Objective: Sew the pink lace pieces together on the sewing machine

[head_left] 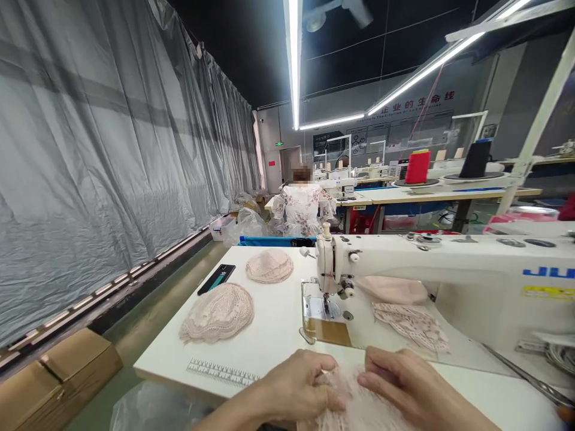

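Note:
Both hands meet over a piece of pale pink lace fabric [354, 389] at the front edge of the sewing table. My left hand [300, 380] pinches its left side between thumb and fingers. On the other side my right hand [395, 380] grips the lace with curled fingers. Just beyond them stands a white sewing machine [330, 263], its needle and presser foot above the metal plate. Pink lace pieces [218, 314] lie stacked on the left of the table, with a second pile [269, 266] behind. More pink fabric pieces [411, 323] rest under the machine arm.
A dark phone [216, 279] and a ruler marking [222, 372] are on the table's left part. Scissors [530, 374] lie at the right. Cardboard boxes [58, 377] stand on the floor at left. Ahead sits a person [302, 209] with their back to me.

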The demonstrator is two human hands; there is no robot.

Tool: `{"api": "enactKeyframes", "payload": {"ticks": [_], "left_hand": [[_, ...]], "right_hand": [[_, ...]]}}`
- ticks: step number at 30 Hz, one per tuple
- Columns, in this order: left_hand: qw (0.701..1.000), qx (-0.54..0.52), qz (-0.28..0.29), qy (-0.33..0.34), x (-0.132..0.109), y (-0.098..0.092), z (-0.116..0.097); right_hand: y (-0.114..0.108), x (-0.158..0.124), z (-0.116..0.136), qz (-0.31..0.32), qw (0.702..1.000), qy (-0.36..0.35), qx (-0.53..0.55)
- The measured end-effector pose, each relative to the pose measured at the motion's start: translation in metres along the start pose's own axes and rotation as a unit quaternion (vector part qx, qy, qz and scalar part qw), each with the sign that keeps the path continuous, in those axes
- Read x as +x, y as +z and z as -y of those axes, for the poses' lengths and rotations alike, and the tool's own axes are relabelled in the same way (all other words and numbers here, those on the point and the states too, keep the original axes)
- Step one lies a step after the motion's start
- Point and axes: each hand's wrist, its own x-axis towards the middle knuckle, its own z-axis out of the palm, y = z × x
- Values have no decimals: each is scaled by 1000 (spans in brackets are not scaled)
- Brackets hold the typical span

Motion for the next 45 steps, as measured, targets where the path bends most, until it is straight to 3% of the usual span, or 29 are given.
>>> {"api": "enactKeyframes", "payload": {"ticks": [7, 12, 19, 23, 31, 35, 37, 38, 39, 41, 42, 43, 45], "left_hand": [[1000, 0, -2, 16, -12, 5, -2], [999, 1, -24, 24, -10, 1, -5], [1000, -19, -13, -7, 21, 5, 11], [995, 87, -52, -11, 35, 6, 10], [985, 173, -15, -14, 77, -21, 18], [974, 218, -66, 1, 87, -29, 22], [954, 266, -132, 44, 90, -26, 30], [930, 308, -173, 96, 92, -23, 37], [894, 359, -211, 168, 95, -19, 44], [789, 455, -261, 321, 101, -12, 60], [743, 488, -266, 372, 104, -9, 68], [718, 509, -262, 396, 107, -7, 74], [711, 533, -238, 391, 111, -6, 83]], "right_hand": [[10, -22, 9, -10, 998, -6, 69], [19, -20, -1, 14, 994, -9, 105], [30, 5, -31, -57, 991, -22, 119], [39, 12, -47, -61, 990, 13, 123], [38, 48, -58, -32, 996, 0, 78], [41, 68, -69, -60, 998, -3, 12], [46, 76, -75, -80, 996, -9, -28], [48, 80, -78, -91, 995, -14, -47], [51, 82, -81, -102, 992, -21, -64], [54, 85, -85, -123, 987, -42, -94], [54, 86, -87, -135, 983, -55, -107], [53, 86, -88, -150, 979, -68, -122], [48, 84, -89, -185, 967, -94, -149]]}}
